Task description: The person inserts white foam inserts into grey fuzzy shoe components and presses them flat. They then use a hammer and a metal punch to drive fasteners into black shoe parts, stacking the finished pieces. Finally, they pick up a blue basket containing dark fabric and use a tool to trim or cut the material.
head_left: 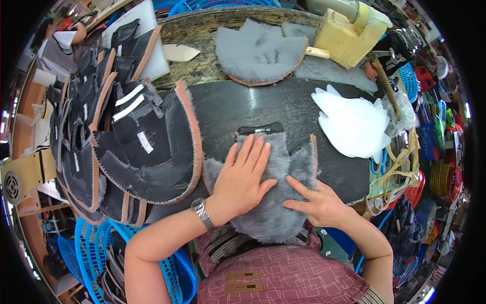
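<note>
Grey fur piece: a soft, fluffy grey fur piece lies flat on the dark desk, right in front of the person, with its near end hanging over the desk edge toward the lap.
Left hand: the left hand lies flat on top of the fur, palm down. Its fingers are straight and a little apart. They press, they do not pinch. I think this is to hold the fur flat and stop it sliding.
Right hand: the right hand rests on the right side of the fur. One finger points in toward the middle and touches the fluff. The other fingers are bent and loose, closed on nothing.
Fur and fingers: the fur is under both hands. Its top edge peeks out just past the left fingertips, and its brown-edged right corner sits just above the right hand.
Small black thing: a small black thing lies just past the top of the fur. I cannot tell what it is.
Pile on the left: a pile of dark cut pieces with brown edges and white strips sits close by, likely so it is easy to reach.
White shapes: a stack of white cut shapes waits on the right side of the desk.
Far fur piece: another grey fur piece lies well apart, at the far side.
Blue basket: a blue basket stands by the left elbow, below the desk.
</note>
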`<state>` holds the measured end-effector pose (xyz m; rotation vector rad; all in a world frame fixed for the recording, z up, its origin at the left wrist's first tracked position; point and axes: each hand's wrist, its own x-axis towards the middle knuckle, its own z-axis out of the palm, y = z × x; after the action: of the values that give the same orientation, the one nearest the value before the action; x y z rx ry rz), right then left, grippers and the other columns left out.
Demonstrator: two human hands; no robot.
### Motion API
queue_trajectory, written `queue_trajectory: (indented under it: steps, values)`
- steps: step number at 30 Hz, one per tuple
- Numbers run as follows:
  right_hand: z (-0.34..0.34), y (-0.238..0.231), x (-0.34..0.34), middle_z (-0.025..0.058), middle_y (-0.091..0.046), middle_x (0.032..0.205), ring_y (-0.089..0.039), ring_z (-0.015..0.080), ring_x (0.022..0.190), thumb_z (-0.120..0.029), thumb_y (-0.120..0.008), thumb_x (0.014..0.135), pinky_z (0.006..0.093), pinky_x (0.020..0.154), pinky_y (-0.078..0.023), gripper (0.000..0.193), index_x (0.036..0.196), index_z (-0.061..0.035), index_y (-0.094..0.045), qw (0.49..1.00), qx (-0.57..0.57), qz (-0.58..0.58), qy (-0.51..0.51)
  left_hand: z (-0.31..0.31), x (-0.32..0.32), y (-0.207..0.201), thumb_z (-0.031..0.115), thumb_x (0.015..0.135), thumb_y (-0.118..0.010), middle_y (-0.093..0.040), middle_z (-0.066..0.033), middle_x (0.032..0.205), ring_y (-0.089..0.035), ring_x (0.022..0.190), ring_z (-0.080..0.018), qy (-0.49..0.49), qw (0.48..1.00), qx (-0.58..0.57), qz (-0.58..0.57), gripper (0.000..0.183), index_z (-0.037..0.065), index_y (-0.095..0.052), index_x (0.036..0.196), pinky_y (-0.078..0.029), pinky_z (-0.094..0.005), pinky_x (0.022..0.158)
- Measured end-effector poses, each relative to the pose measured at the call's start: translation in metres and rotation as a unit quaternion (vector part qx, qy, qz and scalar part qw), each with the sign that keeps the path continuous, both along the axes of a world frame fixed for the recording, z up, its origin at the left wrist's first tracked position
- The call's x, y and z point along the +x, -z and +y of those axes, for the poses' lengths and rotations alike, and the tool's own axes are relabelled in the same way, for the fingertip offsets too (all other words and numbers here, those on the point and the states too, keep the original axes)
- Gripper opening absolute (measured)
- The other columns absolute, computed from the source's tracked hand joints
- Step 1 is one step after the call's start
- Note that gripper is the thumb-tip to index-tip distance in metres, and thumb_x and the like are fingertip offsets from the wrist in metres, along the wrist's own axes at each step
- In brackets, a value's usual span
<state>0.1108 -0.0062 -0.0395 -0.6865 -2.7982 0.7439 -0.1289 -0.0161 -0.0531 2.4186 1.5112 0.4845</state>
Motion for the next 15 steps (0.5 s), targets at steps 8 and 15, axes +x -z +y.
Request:
queue_trajectory:
  steps: [8,15]
  values:
    - [0.018,-0.015,0.017,0.0182,-0.034,0.139,-0.030,0.0401,0.127,-0.037,-0.072,0.060,0.0583,0.102,-0.023,0.081,0.133,-0.0181,-0.042,0.974,0.091,-0.186,0.096,-0.017,-0.001,-0.002,0.051,0.077,-0.058,-0.035,-0.0207,0.137,-0.027,0.129,-0.0405,0.028,0.999,-0.009,0.032,0.068,0.012,-0.045,0.131,-0.021,-0.0575,0.102]
    - [-0.028,0.000,-0.016,0.0194,-0.051,0.122,-0.050,0.0285,0.114,-0.027,-0.064,0.071,0.0497,0.094,-0.039,0.053,0.120,-0.0080,-0.053,0.989,0.131,-0.035,-0.066,-0.020,-0.022,-0.012,0.031,0.079,-0.061,-0.045,-0.0182,0.130,-0.038,0.125,-0.0348,-0.009,0.994,0.000,-0.107,0.050,0.011,-0.052,0.123,-0.031,-0.0492,0.100]
